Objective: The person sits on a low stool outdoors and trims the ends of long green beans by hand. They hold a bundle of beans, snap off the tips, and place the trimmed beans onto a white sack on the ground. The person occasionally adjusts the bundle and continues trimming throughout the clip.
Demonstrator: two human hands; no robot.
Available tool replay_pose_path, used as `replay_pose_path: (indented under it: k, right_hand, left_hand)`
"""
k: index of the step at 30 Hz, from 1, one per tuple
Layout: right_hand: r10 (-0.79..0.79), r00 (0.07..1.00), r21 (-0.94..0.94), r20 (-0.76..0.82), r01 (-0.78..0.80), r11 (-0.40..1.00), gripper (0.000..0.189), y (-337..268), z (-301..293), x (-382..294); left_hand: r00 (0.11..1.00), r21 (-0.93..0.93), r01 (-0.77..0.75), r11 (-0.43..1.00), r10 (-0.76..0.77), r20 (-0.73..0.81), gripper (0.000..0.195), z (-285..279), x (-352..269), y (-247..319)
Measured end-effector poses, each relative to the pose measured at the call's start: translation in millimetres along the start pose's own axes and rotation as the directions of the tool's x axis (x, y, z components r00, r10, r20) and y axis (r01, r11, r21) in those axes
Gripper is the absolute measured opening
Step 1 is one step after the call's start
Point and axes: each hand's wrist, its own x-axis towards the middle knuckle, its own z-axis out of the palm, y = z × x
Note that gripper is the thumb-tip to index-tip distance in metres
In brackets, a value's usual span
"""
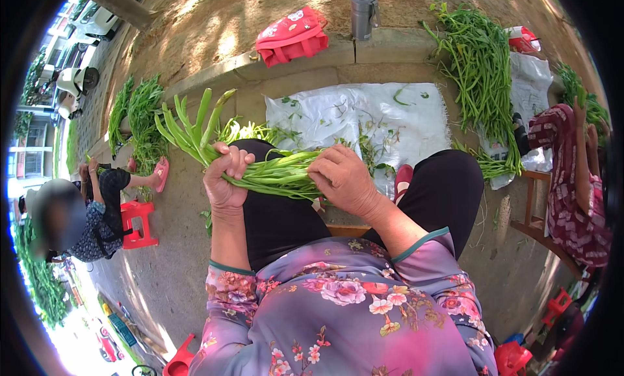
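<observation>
My left hand (226, 173) is closed around a bunch of green leafy vegetable stems (278, 175), whose thick cut ends fan out to the upper left. At the bunch's other end, above my lap, my right hand (343, 181) touches the thinner stems with bent fingers; whether it grips any is hidden. Beyond my knees lies a white woven plastic sheet (419, 127) with loose leaves and stem scraps on it. More pale-ended stems (248, 131) show just behind my left knee.
A red patterned bag (292, 37) and a grey thermos flask (363, 12) stand by the stone kerb (390, 46). Large heaps of stems lie right (480, 73) and left (146, 112). Seated people are on both sides, one near a red plastic stool (139, 224), another on a wooden chair (536, 200).
</observation>
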Motion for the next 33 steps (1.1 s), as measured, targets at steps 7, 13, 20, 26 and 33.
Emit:
replay_pose_path:
  k: [7,13,20,26,33]
  right_hand:
    - [0.094,0.992,-0.19,-0.082,-0.109,0.976,0.011,-1.5,-2.6,1.7]
    - [0.216,0.952,-0.156,-0.216,-0.252,0.955,0.01,15.9,-5.7,4.4]
    - [0.475,0.823,0.08,-0.311,-0.475,0.876,0.002,36.2,-14.9,4.2]
    - [0.316,0.876,-0.29,-0.365,-0.43,0.855,0.019,31.8,-56.5,15.4]
    - [0.016,0.948,0.654,-0.319,0.208,0.727,0.03,-70.7,-132.0,32.2]
  left_hand:
    - [0.997,0.049,0.047,0.998,-0.044,-0.058,0.01,10.8,0.7,-15.2]
    - [0.989,0.087,0.058,0.994,-0.046,-0.141,0.013,17.3,3.4,-32.6]
    - [0.937,0.045,0.081,0.996,-0.061,-0.343,0.014,23.3,4.7,-39.6]
    - [0.928,-0.102,0.006,0.995,-0.043,-0.369,0.014,1.7,5.6,-21.1]
    - [0.979,-0.1,0.016,0.995,-0.036,-0.199,0.017,-27.4,-15.3,15.5]
